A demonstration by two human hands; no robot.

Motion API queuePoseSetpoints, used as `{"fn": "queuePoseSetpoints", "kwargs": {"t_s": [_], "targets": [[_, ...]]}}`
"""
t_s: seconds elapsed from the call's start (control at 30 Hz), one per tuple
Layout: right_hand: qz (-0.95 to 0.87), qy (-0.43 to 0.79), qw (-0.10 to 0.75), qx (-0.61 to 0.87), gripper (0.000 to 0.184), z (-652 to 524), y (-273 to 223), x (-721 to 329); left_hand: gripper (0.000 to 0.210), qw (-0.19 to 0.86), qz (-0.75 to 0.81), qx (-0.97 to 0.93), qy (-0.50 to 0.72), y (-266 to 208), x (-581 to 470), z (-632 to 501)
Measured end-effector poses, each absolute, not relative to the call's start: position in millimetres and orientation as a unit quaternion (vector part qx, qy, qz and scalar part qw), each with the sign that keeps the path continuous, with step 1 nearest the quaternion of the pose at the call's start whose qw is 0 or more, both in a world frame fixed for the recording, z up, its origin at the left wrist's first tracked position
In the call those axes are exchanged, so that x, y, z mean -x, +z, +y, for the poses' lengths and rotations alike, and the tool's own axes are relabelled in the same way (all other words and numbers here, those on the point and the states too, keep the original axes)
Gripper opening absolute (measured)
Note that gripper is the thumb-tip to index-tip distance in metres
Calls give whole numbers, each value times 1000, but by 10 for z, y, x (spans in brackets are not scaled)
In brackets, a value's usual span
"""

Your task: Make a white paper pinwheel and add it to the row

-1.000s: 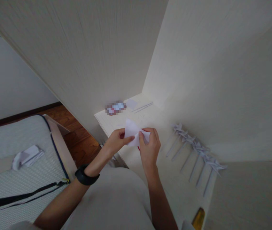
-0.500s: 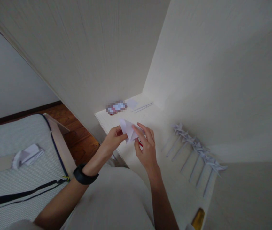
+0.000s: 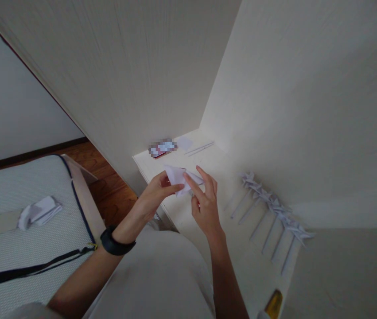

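My left hand pinches a white folded paper from its left side, thumb on top and fingers behind. Over the same paper, my right hand lays its index fingertip, and the paper's right point sits among its fingers. A small bit of red shows by my right thumb; what it is I cannot make out. To the right, several white paper pinwheels lie in a row on the white tabletop, their sticks pointing toward me.
Behind my hands lie a phone-like object with a blurred screen, a paper piece and thin sticks. Panels wall in the table's back and right. At left, a mattress carries folded papers and a black strap. Something yellow is at lower right.
My left thumb has moved onto the paper's upper face. My right hand has shifted slightly right, its index fingertip still on the paper. The paper has turned a little.
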State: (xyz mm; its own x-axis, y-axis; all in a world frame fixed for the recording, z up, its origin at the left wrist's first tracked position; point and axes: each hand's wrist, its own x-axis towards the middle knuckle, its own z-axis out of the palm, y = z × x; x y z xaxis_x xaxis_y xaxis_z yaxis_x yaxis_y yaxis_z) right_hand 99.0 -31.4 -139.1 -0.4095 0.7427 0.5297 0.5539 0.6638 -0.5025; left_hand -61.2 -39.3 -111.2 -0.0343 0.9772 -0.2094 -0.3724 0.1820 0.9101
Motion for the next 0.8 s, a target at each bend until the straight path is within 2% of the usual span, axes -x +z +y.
{"fn": "queuePoseSetpoints", "kwargs": {"t_s": [0.1, 0.17, 0.23, 0.43, 0.63, 0.8], "targets": [[-760, 172, 466, 420, 55, -355, -1375, -983, 33, 601, 466, -312, 570, -1132, 599, -387], [-656, 244, 541, 466, 36, -381, -1362, -966, 32, 593, 463, -303, 585, -1125, 592, -387], [-570, 327, 567, 497, 18, -407, -1343, -935, 32, 586, 458, -295, 600, -1110, 573, -387], [-548, 491, 495, 462, 30, -441, -1264, -794, 26, 569, 457, -281, 623, -1090, 436, -398], [-518, 519, 494, 468, 21, -389, -1264, -748, 24, 559, 464, -288, 624, -1126, 425, -403], [-533, 531, 480, 452, 22, -371, -1268, -751, 22, 560, 459, -303, 620, -1144, 466, -394]]}}
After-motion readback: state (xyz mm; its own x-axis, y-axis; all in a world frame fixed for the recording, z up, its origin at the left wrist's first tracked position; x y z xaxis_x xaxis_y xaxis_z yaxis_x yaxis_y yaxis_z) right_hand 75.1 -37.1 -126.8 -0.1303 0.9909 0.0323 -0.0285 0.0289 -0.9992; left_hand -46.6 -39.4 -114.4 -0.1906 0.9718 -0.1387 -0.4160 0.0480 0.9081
